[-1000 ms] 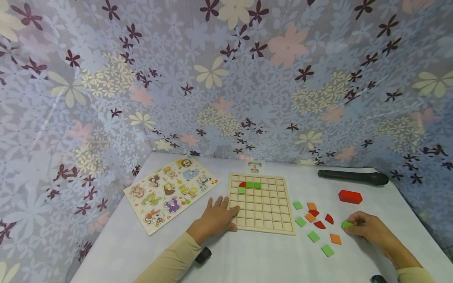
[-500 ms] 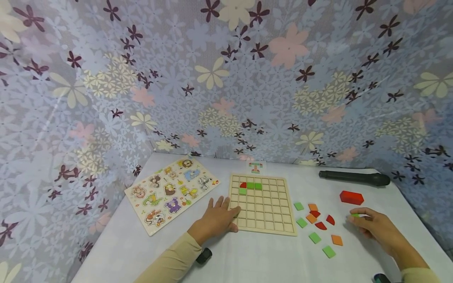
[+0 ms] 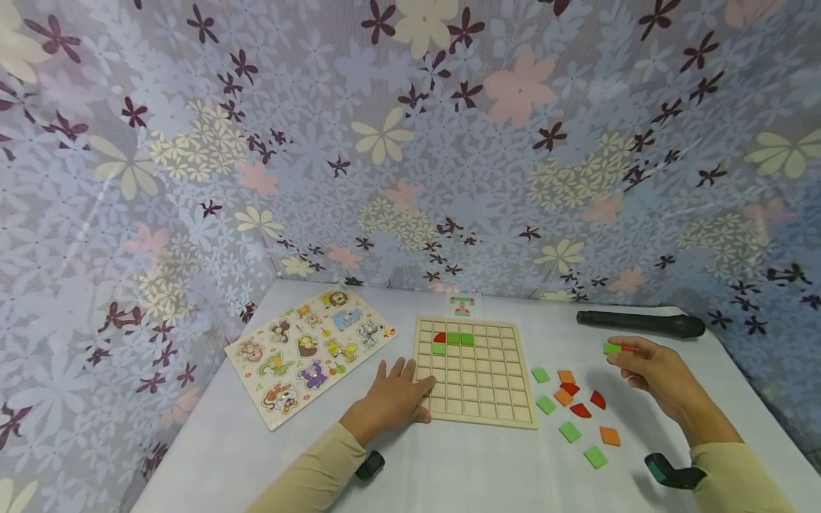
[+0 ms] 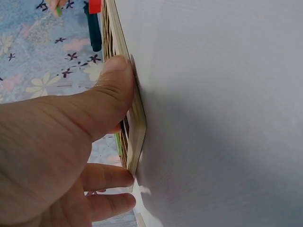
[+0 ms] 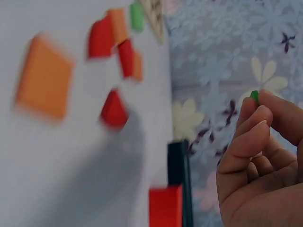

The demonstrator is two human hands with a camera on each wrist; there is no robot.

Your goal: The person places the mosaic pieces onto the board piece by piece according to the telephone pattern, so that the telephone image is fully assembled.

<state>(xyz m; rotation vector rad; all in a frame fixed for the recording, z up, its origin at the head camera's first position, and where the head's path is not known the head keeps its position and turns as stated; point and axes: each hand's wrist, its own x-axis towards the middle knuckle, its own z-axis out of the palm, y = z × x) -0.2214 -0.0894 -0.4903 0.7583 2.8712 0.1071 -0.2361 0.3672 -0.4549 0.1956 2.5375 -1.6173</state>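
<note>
My right hand [image 3: 663, 374] pinches a green square tile [image 3: 611, 348] between thumb and fingertips, raised over the right side of the table. Only a sliver of that tile shows in the right wrist view. My left hand [image 3: 393, 395] rests at the near left corner of the wooden grid board [image 3: 479, 385], thumb along the front edge and fingers, fairly straight, at the left side. In the board's upper left cells sit a red quarter-round tile [image 3: 440, 337] and green squares [image 3: 452, 338]. Between board and right hand lie loose green tiles [image 3: 569, 432], orange tiles [image 3: 610, 436] and red quarter-rounds [image 3: 580, 410].
An animal puzzle board [image 3: 308, 349] lies at the left. A small pattern card [image 3: 462, 306] is behind the grid board. At the back right lies a black microphone [image 3: 641, 323]; a red block, mostly hidden behind the right hand, shows in the right wrist view [image 5: 165, 206].
My right hand has lifted the green tile off the table and moved it away from me and slightly left, now in front of the red block. The left hand has stayed in place.
</note>
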